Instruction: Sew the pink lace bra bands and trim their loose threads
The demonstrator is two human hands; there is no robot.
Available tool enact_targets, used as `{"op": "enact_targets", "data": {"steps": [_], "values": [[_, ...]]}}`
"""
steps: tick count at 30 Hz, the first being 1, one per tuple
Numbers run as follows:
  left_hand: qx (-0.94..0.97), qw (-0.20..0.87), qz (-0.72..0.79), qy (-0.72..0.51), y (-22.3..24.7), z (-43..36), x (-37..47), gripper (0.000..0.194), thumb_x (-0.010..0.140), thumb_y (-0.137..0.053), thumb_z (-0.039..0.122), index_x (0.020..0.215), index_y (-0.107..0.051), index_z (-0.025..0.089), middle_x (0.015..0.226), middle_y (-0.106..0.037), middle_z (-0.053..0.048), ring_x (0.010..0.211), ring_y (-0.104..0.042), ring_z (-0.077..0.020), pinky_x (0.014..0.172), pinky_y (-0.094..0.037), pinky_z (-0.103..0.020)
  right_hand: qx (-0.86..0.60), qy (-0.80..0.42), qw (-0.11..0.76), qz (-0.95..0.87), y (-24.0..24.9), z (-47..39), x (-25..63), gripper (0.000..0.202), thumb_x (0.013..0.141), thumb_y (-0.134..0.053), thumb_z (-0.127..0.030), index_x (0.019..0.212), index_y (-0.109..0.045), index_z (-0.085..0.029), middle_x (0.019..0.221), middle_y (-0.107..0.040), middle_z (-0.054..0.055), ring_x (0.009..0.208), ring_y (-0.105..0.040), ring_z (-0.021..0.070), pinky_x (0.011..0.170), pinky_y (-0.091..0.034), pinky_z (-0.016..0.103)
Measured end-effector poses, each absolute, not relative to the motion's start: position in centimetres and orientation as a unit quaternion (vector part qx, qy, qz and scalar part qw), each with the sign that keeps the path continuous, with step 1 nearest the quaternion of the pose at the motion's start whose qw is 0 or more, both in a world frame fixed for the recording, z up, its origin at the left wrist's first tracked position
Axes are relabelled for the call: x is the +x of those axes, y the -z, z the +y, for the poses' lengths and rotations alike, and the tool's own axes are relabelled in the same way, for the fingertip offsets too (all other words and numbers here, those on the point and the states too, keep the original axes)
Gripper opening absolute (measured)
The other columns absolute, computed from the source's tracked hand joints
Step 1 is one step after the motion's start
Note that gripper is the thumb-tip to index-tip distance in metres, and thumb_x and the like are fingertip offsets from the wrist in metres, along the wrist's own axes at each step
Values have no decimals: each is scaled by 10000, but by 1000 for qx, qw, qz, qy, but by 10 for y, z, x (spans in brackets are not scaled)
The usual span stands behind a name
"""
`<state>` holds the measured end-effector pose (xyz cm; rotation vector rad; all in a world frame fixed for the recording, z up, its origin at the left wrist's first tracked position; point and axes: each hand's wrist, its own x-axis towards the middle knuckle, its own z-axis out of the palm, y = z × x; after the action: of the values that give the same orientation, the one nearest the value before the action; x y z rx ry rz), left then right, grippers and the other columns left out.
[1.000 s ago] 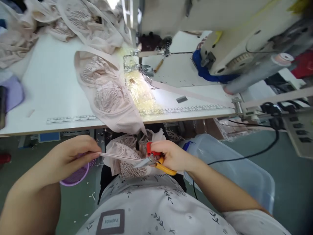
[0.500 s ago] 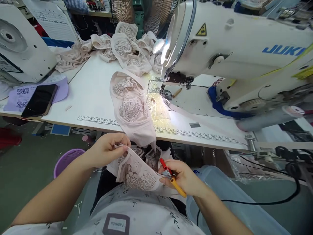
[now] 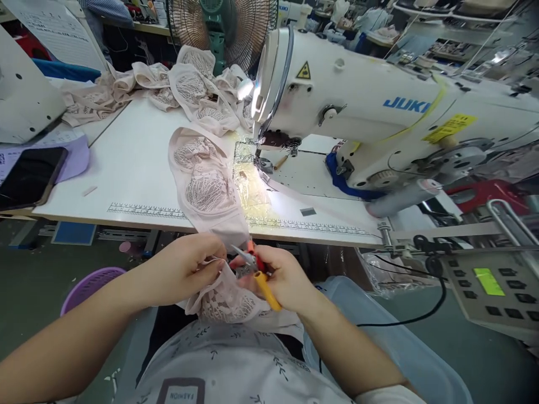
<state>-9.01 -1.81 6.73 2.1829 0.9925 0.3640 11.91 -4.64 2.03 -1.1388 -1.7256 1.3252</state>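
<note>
Over my lap, a pale pink lace bra (image 3: 227, 306) is pinched at its edge by my left hand (image 3: 191, 269), the fingers closed on the fabric. My right hand (image 3: 282, 275) is wrapped round small scissors (image 3: 264, 289) with one red and one orange handle. Their metal blades point left and up, close to my left fingertips and the bra's edge; whether they touch the fabric I cannot tell. Another pink lace bra (image 3: 206, 185) lies on the table just beyond, its lower end hanging over the front edge behind my hands.
A white sewing machine (image 3: 337, 95) stands on the right of the white table (image 3: 130, 168), its lamp lit. More lace bras (image 3: 189, 84) are heaped at the back before a fan (image 3: 217, 33). A phone (image 3: 31, 177) lies left. Below are a purple basket (image 3: 88, 283) and a translucent bin (image 3: 379, 348).
My right hand has brought the scissors up and left toward my left fingers, and the blades now show. My view has turned right, bringing a control panel into sight.
</note>
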Motion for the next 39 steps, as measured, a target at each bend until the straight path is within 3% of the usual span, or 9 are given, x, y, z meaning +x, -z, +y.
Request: {"op": "enact_targets", "data": {"steps": [5, 9, 12, 18, 22, 27, 35, 39], "values": [[757, 470, 424, -161, -59, -20, -91, 158, 827, -494, 317, 859, -564, 179, 749, -593, -13, 631, -551, -140, 548, -450, -243, -404, -567, 390, -603, -22, -46, 98, 270, 692, -696, -375, 724, -518, -176, 653, -456, -31, 548, -383, 84, 501, -356, 218], [684, 586, 379, -211, -42, -23, -95, 223, 790, -591, 348, 929, -576, 175, 842, -625, -33, 765, -595, -173, 673, -498, -284, -421, -559, 400, -592, -18, -47, 101, 285, 677, -705, -367, 703, -494, -178, 654, -445, -27, 558, -389, 92, 515, -352, 235], [683, 583, 377, -228, -31, -29, -93, 178, 807, -578, 333, 849, -623, 166, 794, -619, -27, 781, -592, -174, 714, -491, -286, -426, -547, 405, -596, -17, -48, 103, 297, 678, -704, -354, 662, -462, -182, 643, -432, -29, 557, -391, 94, 513, -351, 235], [646, 570, 431, -268, -28, -40, -82, 198, 796, -572, 338, 762, -620, 148, 723, -641, -35, 668, -578, -158, 608, -486, -265, -436, -536, 413, -593, -16, -48, 101, 269, 678, -697, -338, 672, -481, -179, 648, -455, -26, 558, -401, 90, 504, -363, 221], [629, 580, 451, -255, -31, -39, -81, 218, 800, -563, 358, 785, -624, 150, 780, -674, -57, 723, -608, -189, 668, -512, -314, -434, -512, 417, -613, -14, -48, 99, 156, 671, -662, -242, 729, -537, -168, 690, -502, -8, 607, -438, 104, 518, -378, 210], [650, 547, 456, -267, -33, -37, -83, 236, 796, -573, 382, 777, -634, 155, 746, -666, -50, 694, -610, -180, 625, -511, -291, -437, -476, 408, -645, -13, -45, 100, 131, 625, -589, -137, 750, -562, -163, 736, -534, -2, 626, -456, 105, 541, -392, 205], [640, 558, 469, -243, -36, -32, -84, 253, 782, -603, 400, 844, -671, 164, 784, -698, -51, 720, -638, -194, 625, -529, -295, -445, -513, 394, -619, -16, -41, 100, 163, 593, -591, -138, 746, -540, -160, 802, -560, 7, 614, -455, 93, 520, -375, 199], [654, 530, 480, -246, -36, -33, -85, 208, 801, -588, 367, 836, -682, 184, 823, -712, -38, 774, -645, -208, 707, -531, -327, -447, -518, 382, -621, -21, -40, 98, 159, 608, -641, -173, 721, -530, -162, 760, -562, -9, 597, -444, 86, 502, -364, 193]]}}
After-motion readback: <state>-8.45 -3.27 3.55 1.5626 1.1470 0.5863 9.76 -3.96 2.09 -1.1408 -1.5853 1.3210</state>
